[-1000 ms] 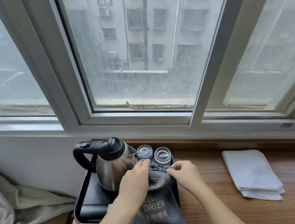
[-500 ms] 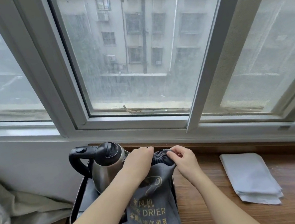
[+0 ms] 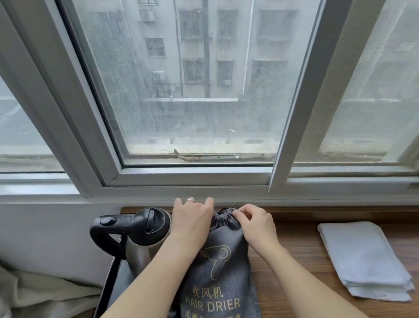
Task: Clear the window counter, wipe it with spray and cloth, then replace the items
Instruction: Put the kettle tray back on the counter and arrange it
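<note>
Gripping hair drier bag point(image 3: 218, 282) neck, hands point(image 3: 193, 219) hiding tray point(image 3: 113, 288) contents

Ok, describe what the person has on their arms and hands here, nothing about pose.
Both forearms are bare right down to the bottom edge of the view: no sleeves, watch or gloves show. The left hand wears one thin, plain silver-coloured ring on one of its fingers. The right hand shows no ring or other jewellery on its visible side.

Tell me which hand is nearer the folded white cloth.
Right. The right hand pinches the gathered top of the hair drier bag, with the white cloth on its side; the left hand sits farther, by the kettle.
</note>
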{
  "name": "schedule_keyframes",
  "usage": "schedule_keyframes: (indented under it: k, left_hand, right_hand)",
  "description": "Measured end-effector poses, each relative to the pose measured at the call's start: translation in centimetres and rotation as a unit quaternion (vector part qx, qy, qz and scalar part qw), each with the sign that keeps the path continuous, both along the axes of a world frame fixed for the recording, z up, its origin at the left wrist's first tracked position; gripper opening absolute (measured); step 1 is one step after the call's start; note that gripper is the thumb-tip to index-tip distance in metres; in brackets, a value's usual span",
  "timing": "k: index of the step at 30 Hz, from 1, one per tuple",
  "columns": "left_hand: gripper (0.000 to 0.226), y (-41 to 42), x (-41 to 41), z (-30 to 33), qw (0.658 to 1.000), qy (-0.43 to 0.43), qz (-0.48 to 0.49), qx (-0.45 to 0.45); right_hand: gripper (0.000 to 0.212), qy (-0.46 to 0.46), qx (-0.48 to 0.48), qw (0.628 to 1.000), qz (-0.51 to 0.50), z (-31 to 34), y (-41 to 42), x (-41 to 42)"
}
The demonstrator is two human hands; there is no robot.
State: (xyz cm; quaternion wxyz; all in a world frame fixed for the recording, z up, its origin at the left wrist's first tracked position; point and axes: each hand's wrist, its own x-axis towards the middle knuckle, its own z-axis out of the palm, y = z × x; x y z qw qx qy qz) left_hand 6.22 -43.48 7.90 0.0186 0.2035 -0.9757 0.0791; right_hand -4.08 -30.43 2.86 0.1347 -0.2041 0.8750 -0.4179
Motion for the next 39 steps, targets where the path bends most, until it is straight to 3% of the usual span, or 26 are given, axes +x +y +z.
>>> schedule_keyframes:
  k: [3,5,7,10,13,17,22,30,34,39]
  left_hand:
    - [0.024,-0.3,0.6,0.4,0.996,0.086,-0.020,0.024]
    - [0.031,-0.2,1.6,0.3,0.971,0.210,-0.096,0.062]
    - [0.031,1.0,3.3,0.5,0.931,0.291,-0.138,0.171]
    - [0.026,3.3,6.9,-1.0,0.883,0.334,-0.113,0.310]
    - [0.031,4.9,10.1,-4.9,0.895,0.299,-0.088,0.320]
    - [0.069,5.1,11.5,-8.3,0.924,0.170,-0.060,0.337]
    - [0.118,3.7,11.6,-9.2,0.929,0.020,-0.055,0.364]
    - [0.151,3.6,13.2,-9.6,0.911,0.029,-0.032,0.411]
    - [0.135,4.0,13.9,-10.1,0.923,0.042,-0.027,0.380]
    - [0.138,4.9,13.3,-10.3,0.927,0.033,-0.016,0.373]
  right_hand:
    - [0.021,-0.011,0.003,1.000,-0.001,0.0,0.0,0.1]
    - [0.021,0.011,-0.008,1.000,0.003,-0.1,0.3,0.5]
    - [0.032,0.051,-0.025,0.998,0.005,-0.3,0.8,1.6]
    - [0.052,0.163,-0.080,0.983,0.024,-0.9,2.7,4.6]
    - [0.062,0.227,-0.079,0.968,0.069,-3.2,4.6,7.7]
    - [0.083,0.134,0.011,0.980,0.147,-5.9,6.2,10.4]
    - [0.104,0.036,0.105,0.972,0.209,-6.1,6.6,10.5]
    - [0.123,0.034,0.094,0.975,0.198,-5.4,6.6,12.0]
    - [0.127,0.031,0.105,0.973,0.202,-5.9,6.6,13.3]
    - [0.125,0.049,0.138,0.965,0.219,-5.7,6.6,12.3]
